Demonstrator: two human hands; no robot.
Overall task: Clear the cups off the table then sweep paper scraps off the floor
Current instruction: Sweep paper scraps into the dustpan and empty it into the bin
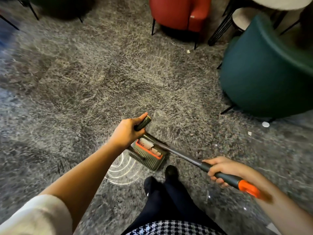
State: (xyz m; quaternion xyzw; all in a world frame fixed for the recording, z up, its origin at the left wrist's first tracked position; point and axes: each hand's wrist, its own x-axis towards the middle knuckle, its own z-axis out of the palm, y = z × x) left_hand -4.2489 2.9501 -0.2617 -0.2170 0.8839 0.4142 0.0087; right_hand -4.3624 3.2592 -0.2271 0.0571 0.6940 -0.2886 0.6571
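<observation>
Right fingers (212, 173) clamp smooth broom pole (183, 157); left fingers (141, 118) clamp ribbed dustpan's handle (144, 123).

Left grip (127, 133): holds the top of the dustpan handle (143, 123).
Dustpan (150, 160): green and orange, stands on the floor (84, 82), white paper scraps (146, 143) inside.
Right grip (220, 168): curled round the dark broom handle (227, 178).
Loose scraps (265, 124): three white bits on the floor, two near the teal chair (264, 68).
</observation>
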